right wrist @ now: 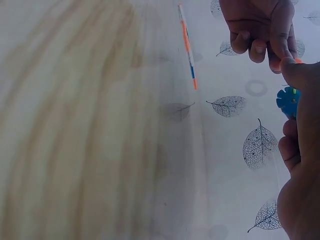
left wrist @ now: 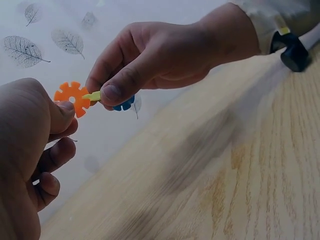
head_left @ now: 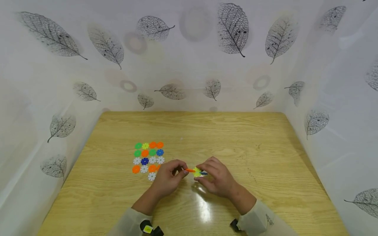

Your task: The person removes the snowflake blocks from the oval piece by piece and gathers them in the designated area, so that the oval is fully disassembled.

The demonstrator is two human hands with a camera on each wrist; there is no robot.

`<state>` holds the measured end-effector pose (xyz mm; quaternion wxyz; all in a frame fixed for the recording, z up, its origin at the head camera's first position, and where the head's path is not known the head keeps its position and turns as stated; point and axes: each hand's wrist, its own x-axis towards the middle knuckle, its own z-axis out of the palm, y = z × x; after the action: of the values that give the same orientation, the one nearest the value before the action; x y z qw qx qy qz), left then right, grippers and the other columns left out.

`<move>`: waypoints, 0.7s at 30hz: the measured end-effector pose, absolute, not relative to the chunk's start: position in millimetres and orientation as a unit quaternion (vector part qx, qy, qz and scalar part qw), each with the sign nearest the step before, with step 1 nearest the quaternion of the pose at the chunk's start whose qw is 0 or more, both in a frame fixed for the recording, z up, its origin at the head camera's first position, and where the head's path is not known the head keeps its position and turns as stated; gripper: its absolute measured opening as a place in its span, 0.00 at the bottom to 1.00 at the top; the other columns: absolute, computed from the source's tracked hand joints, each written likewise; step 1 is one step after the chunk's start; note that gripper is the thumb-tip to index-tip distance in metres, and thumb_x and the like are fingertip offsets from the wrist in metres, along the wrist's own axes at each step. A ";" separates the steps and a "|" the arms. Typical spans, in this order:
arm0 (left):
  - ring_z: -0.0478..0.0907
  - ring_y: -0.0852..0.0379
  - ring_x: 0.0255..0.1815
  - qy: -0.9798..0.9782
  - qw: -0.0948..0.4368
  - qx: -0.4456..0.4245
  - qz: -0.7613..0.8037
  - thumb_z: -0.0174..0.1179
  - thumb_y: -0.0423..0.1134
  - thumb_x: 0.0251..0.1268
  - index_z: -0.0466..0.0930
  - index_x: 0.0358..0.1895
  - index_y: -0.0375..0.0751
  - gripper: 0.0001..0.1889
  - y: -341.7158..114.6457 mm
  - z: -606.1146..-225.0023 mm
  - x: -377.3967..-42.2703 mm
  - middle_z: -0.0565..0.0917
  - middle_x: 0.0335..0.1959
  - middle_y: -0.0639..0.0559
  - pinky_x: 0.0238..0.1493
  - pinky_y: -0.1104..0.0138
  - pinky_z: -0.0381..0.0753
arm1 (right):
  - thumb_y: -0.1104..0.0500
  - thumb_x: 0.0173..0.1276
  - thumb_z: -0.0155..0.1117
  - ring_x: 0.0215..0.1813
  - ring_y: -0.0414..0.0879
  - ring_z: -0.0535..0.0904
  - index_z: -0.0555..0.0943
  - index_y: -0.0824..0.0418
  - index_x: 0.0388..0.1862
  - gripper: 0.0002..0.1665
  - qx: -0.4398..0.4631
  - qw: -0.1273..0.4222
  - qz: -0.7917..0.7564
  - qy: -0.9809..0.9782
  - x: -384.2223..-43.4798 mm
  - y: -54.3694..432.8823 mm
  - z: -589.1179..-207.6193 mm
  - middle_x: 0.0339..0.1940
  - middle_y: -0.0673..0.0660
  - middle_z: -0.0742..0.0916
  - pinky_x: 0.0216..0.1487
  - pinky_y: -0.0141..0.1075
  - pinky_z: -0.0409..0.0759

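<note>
My left hand (head_left: 169, 175) pinches an orange notched disc (left wrist: 73, 98) between thumb and fingers. Edge to edge with it stands a yellow notched disc (head_left: 197, 171), its slot meeting the orange one. My right hand (head_left: 218, 177) pinches the yellow disc with thumb and fingertips. A blue notched disc (right wrist: 288, 101) is joined to the yellow one on its other side, partly hidden by the right hand in the left wrist view. All three are held up above the table, between the two hands.
Left of the hands, rows of flat notched discs in green, yellow, orange, blue and white lie on the wooden table (head_left: 224, 131); the left hand covers some, and a white disc (head_left: 152, 176) lies beside its wrist. A leaf-patterned curtain (head_left: 189, 65) rises behind the table and along both sides.
</note>
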<state>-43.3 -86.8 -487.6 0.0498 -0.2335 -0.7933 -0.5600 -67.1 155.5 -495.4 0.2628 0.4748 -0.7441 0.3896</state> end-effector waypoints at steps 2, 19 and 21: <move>0.71 0.62 0.25 -0.798 0.058 -0.227 -0.555 0.67 0.36 0.72 0.84 0.40 0.44 0.02 -90.5 -487.3 -44.8 0.83 0.31 0.60 0.26 0.67 0.73 | 0.53 0.68 0.76 0.43 0.45 0.82 0.85 0.66 0.51 0.20 0.472 0.261 0.392 -0.745 -67.4 157.4 -495.4 0.43 0.53 0.89 0.46 0.35 0.81; 0.72 0.57 0.28 -0.817 0.060 -0.123 -0.560 0.68 0.36 0.71 0.84 0.41 0.51 0.04 -122.5 -484.9 -41.5 0.83 0.34 0.58 0.29 0.67 0.72 | 0.54 0.68 0.76 0.39 0.46 0.82 0.87 0.67 0.49 0.19 0.450 0.287 0.417 -0.735 -72.5 172.9 -497.9 0.39 0.54 0.90 0.42 0.37 0.80; 0.73 0.56 0.29 -0.819 0.051 -0.104 -0.563 0.69 0.37 0.71 0.85 0.41 0.53 0.04 -123.9 -485.9 -40.6 0.84 0.35 0.59 0.30 0.67 0.74 | 0.54 0.68 0.76 0.39 0.46 0.82 0.86 0.67 0.49 0.19 0.450 0.287 0.417 -0.736 -72.1 172.5 -497.9 0.39 0.54 0.90 0.42 0.37 0.80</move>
<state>-40.6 -123.9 -485.9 0.0514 -0.1038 -0.8186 -0.5626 -72.1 172.5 -497.9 0.2872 0.4498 -0.7358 0.4169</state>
